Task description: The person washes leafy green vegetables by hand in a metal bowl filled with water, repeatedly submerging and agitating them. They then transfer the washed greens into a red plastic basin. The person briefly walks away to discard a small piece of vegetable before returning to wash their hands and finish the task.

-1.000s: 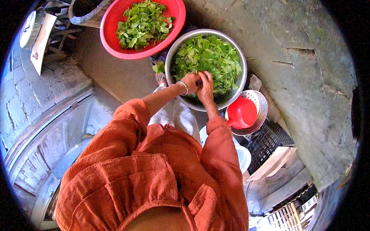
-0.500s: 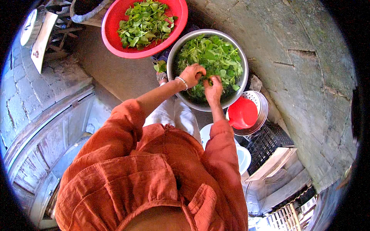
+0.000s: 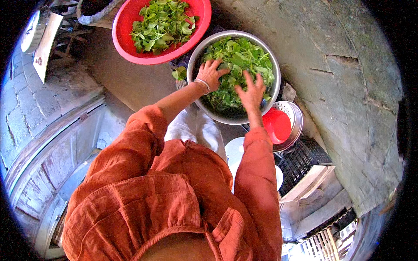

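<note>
A wide metal basin (image 3: 277,80) in front of me holds a heap of leafy greens (image 3: 241,54). Over the left part of the heap, my left hand (image 3: 210,75), with a silver bangle at the wrist, spreads its fingers at the leaves. My right hand (image 3: 252,93) is over the right part, fingers apart and slightly smeared by motion; nothing shows in its grasp. Beyond the basin to the left, a red plastic basin (image 3: 124,48) holds more leafy greens (image 3: 163,28).
A red plastic scoop (image 3: 276,125) rests in a perforated metal colander (image 3: 296,114) right of the basin. Below them is a black plastic crate (image 3: 298,163), with a white bucket (image 3: 235,150) beside my right forearm. A grey wall (image 3: 348,100) borders the right side.
Both hands have gone from pinched together at the greens to open and spread. My right hand has shifted right, and my left hand slightly left and up.
</note>
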`<state>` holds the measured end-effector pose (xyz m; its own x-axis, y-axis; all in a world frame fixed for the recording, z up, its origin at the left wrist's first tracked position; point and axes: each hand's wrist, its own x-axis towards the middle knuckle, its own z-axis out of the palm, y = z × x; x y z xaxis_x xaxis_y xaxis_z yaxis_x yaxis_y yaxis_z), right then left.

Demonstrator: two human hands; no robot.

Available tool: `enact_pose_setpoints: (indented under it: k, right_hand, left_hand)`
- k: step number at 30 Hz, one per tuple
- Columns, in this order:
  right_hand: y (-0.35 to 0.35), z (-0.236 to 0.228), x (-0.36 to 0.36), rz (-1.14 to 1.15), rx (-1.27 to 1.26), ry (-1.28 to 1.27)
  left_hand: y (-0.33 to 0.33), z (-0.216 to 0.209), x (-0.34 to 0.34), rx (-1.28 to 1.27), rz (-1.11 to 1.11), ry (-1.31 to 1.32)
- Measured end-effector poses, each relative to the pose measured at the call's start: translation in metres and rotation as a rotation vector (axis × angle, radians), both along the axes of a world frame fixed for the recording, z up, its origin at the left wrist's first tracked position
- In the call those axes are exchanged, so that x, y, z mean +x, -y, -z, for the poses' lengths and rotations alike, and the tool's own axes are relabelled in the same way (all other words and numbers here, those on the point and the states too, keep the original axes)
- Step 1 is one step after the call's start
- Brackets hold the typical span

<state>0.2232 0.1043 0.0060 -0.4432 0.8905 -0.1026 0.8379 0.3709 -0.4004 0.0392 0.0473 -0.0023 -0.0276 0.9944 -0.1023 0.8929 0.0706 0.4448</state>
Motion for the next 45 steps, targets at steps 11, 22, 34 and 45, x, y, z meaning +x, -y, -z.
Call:
enact_pose_setpoints:
  k: [11, 22, 34, 45]
  right_hand:
    - [0.004, 0.025, 0.004, -0.148, -0.041, -0.047]
    - [-0.015, 0.017, -0.015, -0.246, -0.215, 0.091]
    - [-0.039, 0.012, -0.017, -0.189, -0.128, 0.144]
    - [-0.069, -0.001, -0.038, -0.156, 0.041, -0.008]
  left_hand:
    - [0.002, 0.022, -0.002, -0.429, 0.227, 0.010]
    - [-0.013, 0.015, 0.007, 0.052, 0.192, -0.137]
    - [-0.029, 0.007, 0.005, -0.023, 0.136, -0.224]
    - [-0.048, 0.006, 0.001, -0.224, 0.070, -0.062]
